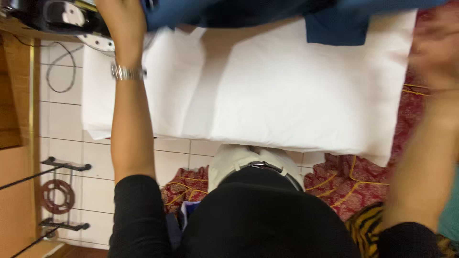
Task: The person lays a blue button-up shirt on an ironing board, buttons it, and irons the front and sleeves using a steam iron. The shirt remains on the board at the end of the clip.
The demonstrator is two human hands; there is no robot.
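Head view: blue garment (334, 21) held over white-covered surface (287, 95).
Left hand (119, 19) gripped its edge; right hand (437, 48) blurred, fingers' state indeterminable; garment not yet laid flat.

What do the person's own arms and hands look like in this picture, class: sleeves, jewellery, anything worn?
Both arms wear black sleeves pushed up above the elbows, leaving the forearms bare. The left hand has a silver metal wristwatch with a link band at the wrist. The right hand is blurred; no ring or watch can be made out on it. No gloves on either hand.
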